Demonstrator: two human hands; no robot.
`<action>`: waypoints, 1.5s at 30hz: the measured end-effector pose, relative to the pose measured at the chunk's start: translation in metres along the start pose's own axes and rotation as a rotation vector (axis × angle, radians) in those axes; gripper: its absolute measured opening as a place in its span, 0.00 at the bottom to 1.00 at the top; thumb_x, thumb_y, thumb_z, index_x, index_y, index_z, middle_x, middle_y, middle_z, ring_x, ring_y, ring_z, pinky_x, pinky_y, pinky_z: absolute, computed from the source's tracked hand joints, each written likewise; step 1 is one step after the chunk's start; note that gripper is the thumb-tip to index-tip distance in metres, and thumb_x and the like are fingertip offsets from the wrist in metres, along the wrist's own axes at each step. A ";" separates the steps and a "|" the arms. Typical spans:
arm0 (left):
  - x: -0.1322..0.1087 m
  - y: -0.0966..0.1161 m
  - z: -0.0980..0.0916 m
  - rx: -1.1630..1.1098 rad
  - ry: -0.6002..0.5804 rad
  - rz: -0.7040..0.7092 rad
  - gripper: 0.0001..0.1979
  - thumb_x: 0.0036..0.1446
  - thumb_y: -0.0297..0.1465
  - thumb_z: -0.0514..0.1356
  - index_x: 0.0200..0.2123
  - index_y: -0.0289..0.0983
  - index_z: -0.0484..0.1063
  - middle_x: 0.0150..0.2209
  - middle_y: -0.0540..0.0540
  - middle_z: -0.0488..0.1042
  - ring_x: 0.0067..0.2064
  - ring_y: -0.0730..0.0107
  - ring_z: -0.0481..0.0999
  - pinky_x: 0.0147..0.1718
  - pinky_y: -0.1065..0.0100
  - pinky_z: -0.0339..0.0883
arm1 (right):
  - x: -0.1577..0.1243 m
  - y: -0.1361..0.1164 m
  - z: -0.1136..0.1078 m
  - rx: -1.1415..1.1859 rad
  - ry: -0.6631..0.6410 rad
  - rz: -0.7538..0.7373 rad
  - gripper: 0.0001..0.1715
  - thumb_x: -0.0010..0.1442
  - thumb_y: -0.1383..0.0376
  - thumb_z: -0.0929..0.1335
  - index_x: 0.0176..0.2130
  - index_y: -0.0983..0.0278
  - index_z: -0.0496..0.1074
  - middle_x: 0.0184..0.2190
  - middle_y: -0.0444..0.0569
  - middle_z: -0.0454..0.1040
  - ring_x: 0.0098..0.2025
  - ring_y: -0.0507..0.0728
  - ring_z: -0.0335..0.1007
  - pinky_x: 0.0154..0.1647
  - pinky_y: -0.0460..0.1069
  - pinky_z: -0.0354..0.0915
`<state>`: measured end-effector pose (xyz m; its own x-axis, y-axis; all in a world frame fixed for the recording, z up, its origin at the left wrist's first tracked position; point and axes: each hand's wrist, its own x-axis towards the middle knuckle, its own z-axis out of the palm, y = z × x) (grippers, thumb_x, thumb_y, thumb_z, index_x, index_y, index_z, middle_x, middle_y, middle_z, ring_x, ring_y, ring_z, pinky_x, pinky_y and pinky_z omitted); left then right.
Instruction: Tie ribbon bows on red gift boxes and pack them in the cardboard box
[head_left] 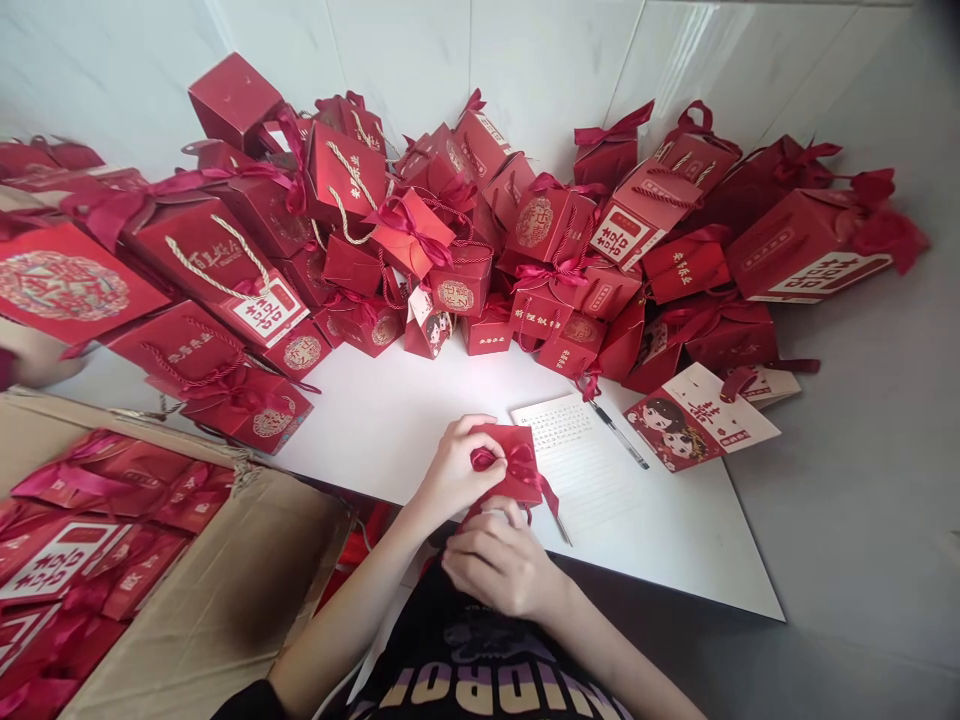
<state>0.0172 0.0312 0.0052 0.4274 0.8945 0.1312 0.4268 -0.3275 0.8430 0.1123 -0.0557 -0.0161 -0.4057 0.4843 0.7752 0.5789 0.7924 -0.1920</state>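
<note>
Beyond your grip stands a wall (540, 50) of pale, glossy panels with thin joints. Your work surface is a table (690, 515) with a smooth white top and straight edges. Past your hands, a wide pile of boxes (466, 285) fills its far side: red folded card, mostly oblong, with twisted cord handles, satin bows and gold or white printing. To the left of your grip, a brown cardboard carton (259, 560) with a rough, creased flap holds further red boxes. Right of your grip lies a paper pad (585, 480), ruled and partly handwritten; farther right, a printed packet (675, 420) shows cartoon faces on flat red and white panels.

Your left hand (469, 462) has thumb and forefinger pinched together on the ribbon (523, 465), a soft, shiny red satin strip tied in a bow. Beneath it, the small red box (517, 437), flat and square-cornered, sits between your hands at the table's near edge. Your right hand (501, 562) curls against its near side; whether the fingers clamp it, you cannot tell. A slim pen (621, 435) with a clear barrel lies just beside the pad.
</note>
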 end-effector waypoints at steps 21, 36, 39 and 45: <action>-0.016 0.003 0.002 -0.061 0.186 -0.185 0.14 0.57 0.37 0.51 0.22 0.39 0.55 0.24 0.53 0.61 0.26 0.74 0.63 0.27 0.71 0.60 | 0.009 0.056 -0.036 0.294 0.007 1.191 0.22 0.57 0.51 0.63 0.21 0.62 0.58 0.17 0.39 0.59 0.21 0.50 0.53 0.24 0.45 0.54; -0.017 0.000 0.009 0.036 0.234 -0.160 0.12 0.59 0.34 0.47 0.23 0.39 0.52 0.25 0.52 0.59 0.26 0.73 0.63 0.27 0.70 0.59 | -0.009 0.056 -0.020 0.656 0.314 1.262 0.24 0.55 0.48 0.66 0.23 0.61 0.55 0.18 0.38 0.55 0.20 0.49 0.51 0.22 0.45 0.53; -0.016 0.001 0.006 -0.007 0.195 -0.172 0.12 0.58 0.33 0.49 0.23 0.39 0.52 0.25 0.53 0.59 0.26 0.73 0.63 0.27 0.70 0.59 | -0.004 0.055 -0.029 0.371 0.279 1.121 0.19 0.54 0.51 0.68 0.27 0.61 0.59 0.23 0.41 0.60 0.26 0.52 0.58 0.27 0.47 0.60; -0.016 0.003 0.004 -0.123 0.163 -0.194 0.14 0.58 0.37 0.51 0.23 0.39 0.53 0.21 0.55 0.56 0.23 0.75 0.60 0.25 0.72 0.57 | 0.019 0.036 -0.051 -0.028 -0.122 0.510 0.14 0.59 0.63 0.65 0.46 0.62 0.68 0.44 0.54 0.69 0.47 0.61 0.64 0.47 0.58 0.59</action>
<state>0.0145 0.0150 0.0036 0.2089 0.9773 0.0356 0.3841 -0.1155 0.9160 0.1609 -0.0372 0.0224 -0.1454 0.8468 0.5116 0.7426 0.4351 -0.5092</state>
